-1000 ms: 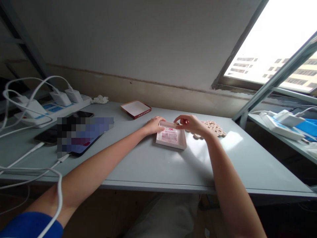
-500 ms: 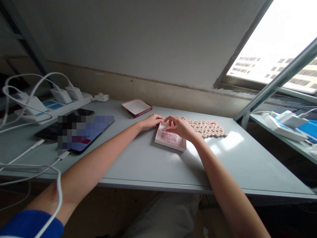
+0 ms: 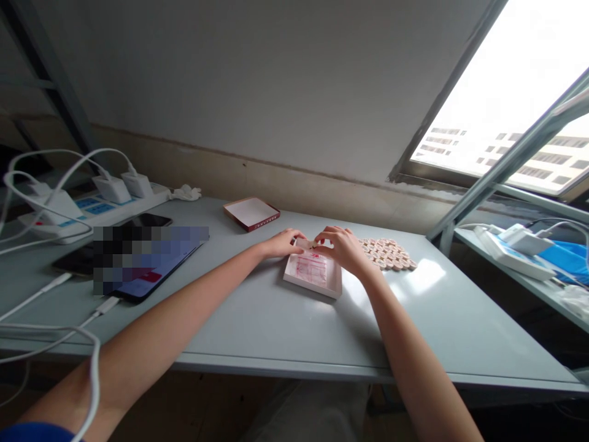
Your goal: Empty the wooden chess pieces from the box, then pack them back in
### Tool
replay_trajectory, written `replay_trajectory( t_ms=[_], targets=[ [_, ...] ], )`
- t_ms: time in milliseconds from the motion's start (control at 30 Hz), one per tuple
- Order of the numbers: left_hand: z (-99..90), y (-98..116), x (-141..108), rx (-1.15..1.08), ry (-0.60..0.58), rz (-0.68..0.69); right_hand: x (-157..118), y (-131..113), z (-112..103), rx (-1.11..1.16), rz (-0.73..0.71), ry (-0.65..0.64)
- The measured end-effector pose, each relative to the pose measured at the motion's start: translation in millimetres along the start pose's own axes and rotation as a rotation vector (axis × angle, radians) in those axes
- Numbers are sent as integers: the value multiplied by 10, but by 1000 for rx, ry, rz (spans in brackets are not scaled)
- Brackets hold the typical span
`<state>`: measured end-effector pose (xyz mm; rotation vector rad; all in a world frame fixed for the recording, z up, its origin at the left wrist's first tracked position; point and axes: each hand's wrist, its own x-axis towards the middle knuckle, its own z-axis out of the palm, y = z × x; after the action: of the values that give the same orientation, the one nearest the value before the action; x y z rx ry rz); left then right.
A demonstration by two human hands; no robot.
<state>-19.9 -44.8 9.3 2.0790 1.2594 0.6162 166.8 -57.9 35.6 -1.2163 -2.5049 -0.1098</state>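
Observation:
Over the far side of a shallow white box [image 3: 311,291], both my hands meet closely. My right hand [image 3: 343,247] pinches a small pale piece between thumb and forefinger; it looks like a round wooden game piece, partly hidden by the fingertips. Curled at the box's far left corner is my left hand [image 3: 281,244], its fingers closed; what they grip is hard to see. Inside the box lies a folded sheet with red printed lines [image 3: 310,270]. Several round wooden game pieces [image 3: 389,254] lie packed in rows just right of my right hand.
A red box lid [image 3: 252,213] lies upturned near the wall. On the left are two phones, one with a lit screen [image 3: 151,264], charging cables [image 3: 94,344] and a power strip [image 3: 99,207] with plugged chargers. A metal post [image 3: 473,209] rises at the right.
My hands have drawn together, and the right fingertips now pinch beside the left hand. The whole view has tilted slightly, shifting the desk lower. Box, lid and wooden pieces stay in place.

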Motion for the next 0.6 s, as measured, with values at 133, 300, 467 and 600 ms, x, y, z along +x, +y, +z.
replay_trajectory(
  t_ms=[133,300,467,600],
  targets=[
    [-9,1,20,-84,-21,13,-26,-12,-97,157,60,-99],
    [-36,1,37,-142,-30,20,-15,-133,-13,130,9,-213],
    [-22,-18,42,-99,-16,46,-13,-154,34,79,26,-116],
    [-21,-16,38,-91,-25,71,-9,-156,17,174,-37,-68]
  ],
)
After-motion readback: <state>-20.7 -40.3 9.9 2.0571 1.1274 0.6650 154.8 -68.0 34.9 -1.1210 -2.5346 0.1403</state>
